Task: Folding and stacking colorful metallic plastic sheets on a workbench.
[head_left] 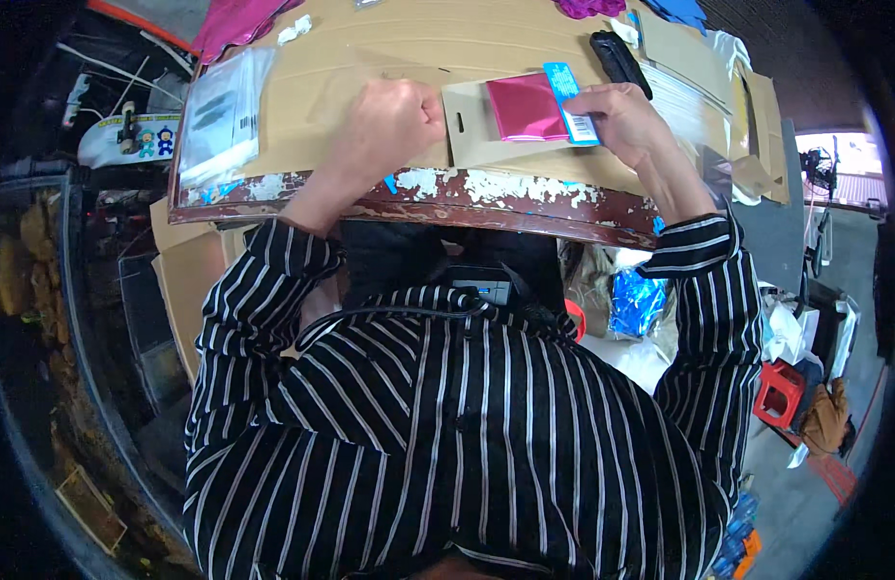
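The tan hang-card [471,126] with its shiny pink foil panel [525,106] and blue label strip [569,101] lies flat on the cardboard-covered table [447,188], between my two hands. My right hand [626,121] has its fingers closed on the card's right edge at the label, while my left hand [394,121] is curled into a fist, pressing on the card's left edge. A black stapler-like tool [619,60] lies just beyond my right hand, and clear plastic bags [220,116] sit well off to the left on the table.

packing workshop: cardboard sheets [389,53], plastic bags [220,121] on a worn table [447,188]
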Demonstrator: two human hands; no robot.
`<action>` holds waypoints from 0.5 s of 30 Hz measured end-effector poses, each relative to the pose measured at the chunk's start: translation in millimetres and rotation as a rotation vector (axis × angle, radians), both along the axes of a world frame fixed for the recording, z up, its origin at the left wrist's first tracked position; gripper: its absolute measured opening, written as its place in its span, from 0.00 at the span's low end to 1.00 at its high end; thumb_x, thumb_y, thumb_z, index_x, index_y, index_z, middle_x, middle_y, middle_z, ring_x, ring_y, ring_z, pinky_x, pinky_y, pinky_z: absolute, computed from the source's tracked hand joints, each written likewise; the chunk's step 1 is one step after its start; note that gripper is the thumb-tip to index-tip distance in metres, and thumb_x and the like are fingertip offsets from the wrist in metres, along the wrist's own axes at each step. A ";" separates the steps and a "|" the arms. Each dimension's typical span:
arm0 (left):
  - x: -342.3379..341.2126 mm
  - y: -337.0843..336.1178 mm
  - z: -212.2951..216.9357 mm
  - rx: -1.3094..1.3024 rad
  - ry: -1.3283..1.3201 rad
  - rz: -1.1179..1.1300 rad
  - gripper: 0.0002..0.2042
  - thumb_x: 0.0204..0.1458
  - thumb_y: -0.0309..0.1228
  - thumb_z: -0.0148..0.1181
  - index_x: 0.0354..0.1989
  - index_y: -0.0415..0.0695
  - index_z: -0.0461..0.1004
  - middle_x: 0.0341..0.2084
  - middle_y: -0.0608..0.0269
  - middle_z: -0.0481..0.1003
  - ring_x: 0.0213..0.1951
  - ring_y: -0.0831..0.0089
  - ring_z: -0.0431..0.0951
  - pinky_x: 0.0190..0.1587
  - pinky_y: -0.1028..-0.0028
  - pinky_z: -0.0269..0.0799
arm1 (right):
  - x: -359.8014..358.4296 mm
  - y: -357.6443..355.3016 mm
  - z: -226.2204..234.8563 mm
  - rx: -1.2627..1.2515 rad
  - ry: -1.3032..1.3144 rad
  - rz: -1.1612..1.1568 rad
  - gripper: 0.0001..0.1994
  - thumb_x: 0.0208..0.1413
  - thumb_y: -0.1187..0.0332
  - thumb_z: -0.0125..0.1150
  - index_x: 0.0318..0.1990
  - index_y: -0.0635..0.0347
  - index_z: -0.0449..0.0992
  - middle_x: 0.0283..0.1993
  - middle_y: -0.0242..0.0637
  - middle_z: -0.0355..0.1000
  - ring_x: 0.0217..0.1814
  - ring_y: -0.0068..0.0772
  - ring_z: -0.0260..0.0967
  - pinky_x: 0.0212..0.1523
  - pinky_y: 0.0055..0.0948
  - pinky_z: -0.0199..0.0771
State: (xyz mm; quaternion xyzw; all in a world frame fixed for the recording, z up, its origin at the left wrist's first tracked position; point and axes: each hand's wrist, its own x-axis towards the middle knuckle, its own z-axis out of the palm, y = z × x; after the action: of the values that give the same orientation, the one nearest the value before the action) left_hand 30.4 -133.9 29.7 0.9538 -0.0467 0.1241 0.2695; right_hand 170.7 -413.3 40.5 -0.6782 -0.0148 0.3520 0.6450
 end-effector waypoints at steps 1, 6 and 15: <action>0.2 0.1 -0.4 0.001 0.000 -0.002 0.05 0.45 0.26 0.61 0.23 0.37 0.79 0.21 0.45 0.78 0.29 0.49 0.82 0.39 0.57 0.80 | 0.3 0.9 0.0 -0.015 -0.014 -0.018 0.03 0.51 0.81 0.67 0.33 0.72 0.81 0.33 0.44 0.79 0.35 0.36 0.79 0.44 0.33 0.78; 2.0 12.7 -3.9 -0.067 0.015 0.075 0.10 0.46 0.33 0.69 0.24 0.39 0.79 0.19 0.52 0.78 0.26 0.56 0.81 0.36 0.61 0.77 | -0.6 3.2 1.9 -0.060 -0.030 -0.041 0.03 0.51 0.80 0.67 0.33 0.72 0.81 0.34 0.44 0.80 0.36 0.37 0.79 0.45 0.34 0.78; 9.7 33.4 1.9 -0.156 0.347 0.076 0.19 0.48 0.44 0.76 0.25 0.42 0.76 0.22 0.68 0.74 0.27 0.79 0.73 0.32 0.74 0.71 | -2.1 6.8 -2.3 0.051 0.026 -0.038 0.05 0.52 0.78 0.67 0.35 0.73 0.82 0.36 0.44 0.80 0.39 0.37 0.80 0.48 0.35 0.78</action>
State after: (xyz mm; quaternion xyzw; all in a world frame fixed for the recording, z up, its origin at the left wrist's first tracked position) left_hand 40.1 -100.5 31.6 0.9382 0.0464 -0.0290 0.3416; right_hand 168.6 -406.5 38.2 -0.6571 -0.0022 0.3481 0.6686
